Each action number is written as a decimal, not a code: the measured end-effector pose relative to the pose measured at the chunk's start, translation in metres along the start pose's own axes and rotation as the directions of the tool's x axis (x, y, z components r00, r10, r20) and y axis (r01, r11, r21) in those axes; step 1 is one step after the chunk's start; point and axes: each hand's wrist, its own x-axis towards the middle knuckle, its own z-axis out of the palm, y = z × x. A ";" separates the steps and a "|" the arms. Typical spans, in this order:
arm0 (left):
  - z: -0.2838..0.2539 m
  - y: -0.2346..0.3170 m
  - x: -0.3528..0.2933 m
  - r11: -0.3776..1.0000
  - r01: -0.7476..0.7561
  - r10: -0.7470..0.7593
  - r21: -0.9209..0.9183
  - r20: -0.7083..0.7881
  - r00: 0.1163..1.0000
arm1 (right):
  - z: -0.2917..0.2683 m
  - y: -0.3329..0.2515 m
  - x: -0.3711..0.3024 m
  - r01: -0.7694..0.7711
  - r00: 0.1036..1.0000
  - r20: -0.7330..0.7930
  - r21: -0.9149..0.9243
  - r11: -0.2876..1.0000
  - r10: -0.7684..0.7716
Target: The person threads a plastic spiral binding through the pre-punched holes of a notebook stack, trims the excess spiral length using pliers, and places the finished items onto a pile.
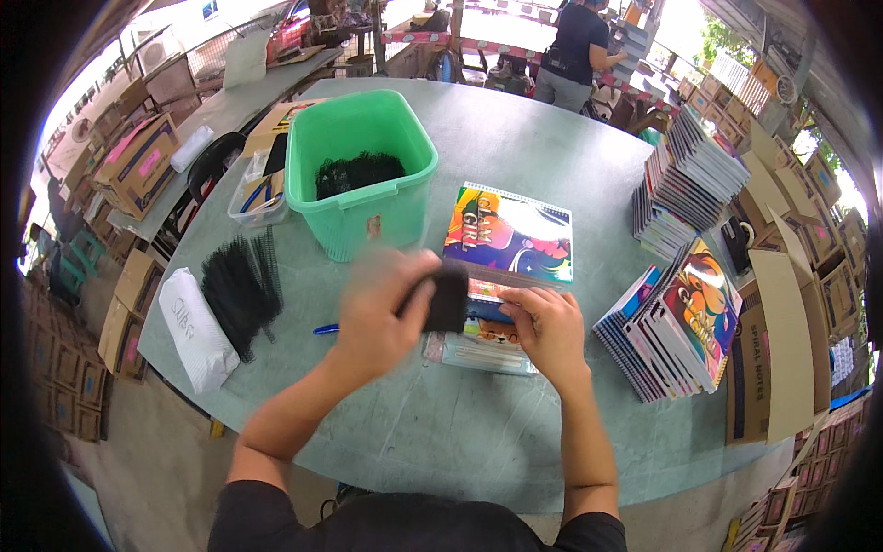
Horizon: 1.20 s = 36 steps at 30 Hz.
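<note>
My left hand (386, 299), blurred by motion, is closed around a black block-like thing (448, 299) whose kind I cannot make out. It hovers at the left edge of a small pile of colourful notebooks (497, 331) in front of me. My right hand (549, 327) pinches the top notebook's right edge with thumb and fingers. A brownish strip (506, 280) lies across the far side of that pile. Just beyond it lies a larger spiral notebook (515, 230) with a bright illustrated cover. A blue pen (326, 328) is partly hidden behind my left hand.
A green bin (363, 216) holding black spiral coils stands at the far left. Loose black coils (241, 290) and a white wrapped bundle (198, 331) lie left. Notebook stacks (681, 322) and an open carton (777, 359) are right. Another person (578, 55) stands far back.
</note>
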 end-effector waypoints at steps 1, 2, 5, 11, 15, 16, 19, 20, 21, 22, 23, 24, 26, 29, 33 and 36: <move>0.004 -0.004 -0.002 1.000 0.009 -0.009 0.007 0.027 1.000 | 0.000 -0.002 -0.001 -0.019 1.000 0.000 -0.010 1.000 0.019; 0.009 -0.009 -0.005 1.000 0.017 -0.018 0.014 0.053 0.998 | 0.001 -0.004 -0.001 -0.036 0.999 0.001 -0.019 0.999 0.036; 0.015 -0.019 -0.028 0.996 -0.094 0.072 0.004 0.614 0.786 | 0.004 -0.007 -0.003 -0.061 0.998 -0.022 -0.007 0.998 0.061; 0.004 -0.011 -0.014 0.985 0.116 -0.093 -0.126 0.174 0.980 | 0.017 -0.025 -0.001 -0.066 0.994 -0.093 -0.203 0.977 0.048; 0.061 -0.036 -0.084 1.000 0.022 -0.008 -0.019 0.533 0.846 | 0.056 -0.024 0.015 0.096 0.954 -0.266 -0.159 0.983 -0.137; 0.064 -0.038 -0.084 0.999 -0.033 0.010 0.033 0.540 0.841 | 0.068 -0.015 0.014 0.112 0.929 -0.322 -0.224 0.968 -0.182; 0.038 -0.016 -0.031 0.977 -0.098 0.090 0.192 0.047 0.995 | 0.062 -0.011 0.017 0.090 0.943 -0.302 -0.174 0.981 -0.140; 0.029 -0.013 -0.010 0.950 -0.161 0.172 0.268 -0.018 0.985 | 0.056 -0.012 0.016 0.067 0.965 -0.243 -0.136 0.989 -0.098; 0.020 -0.015 0.008 0.910 -0.211 0.255 0.358 -0.080 0.964 | 0.050 -0.015 0.017 0.050 0.981 -0.184 -0.092 0.995 -0.066; 0.018 -0.027 0.016 0.940 -0.223 0.236 0.257 -0.022 0.971 | 0.046 -0.020 0.018 0.031 0.992 -0.125 -0.044 0.999 -0.037; 0.018 -0.044 0.020 0.961 -0.229 0.226 0.154 0.042 0.973 | 0.043 -0.023 0.019 0.067 0.989 -0.129 -0.027 0.997 -0.070; 0.016 -0.054 0.019 0.973 -0.228 0.222 0.048 0.107 0.969 | 0.041 -0.025 0.019 0.102 0.986 -0.134 -0.010 0.995 -0.103; 0.013 -0.050 0.016 0.961 -0.237 0.219 0.140 0.136 0.966 | 0.037 -0.026 0.017 0.102 0.987 -0.128 0.025 0.995 -0.098; 0.013 -0.038 0.018 0.932 -0.299 0.282 0.203 0.107 0.953 | 0.033 -0.028 0.015 0.054 0.994 -0.094 0.070 0.996 -0.047; 0.014 -0.040 0.021 0.911 -0.349 0.331 0.219 0.115 0.936 | 0.033 -0.024 0.014 0.070 0.995 -0.081 0.055 0.996 -0.065; 0.008 -0.043 0.022 0.899 -0.325 0.277 0.294 0.194 0.941 | 0.033 -0.023 0.013 0.091 0.993 -0.079 0.073 0.993 -0.085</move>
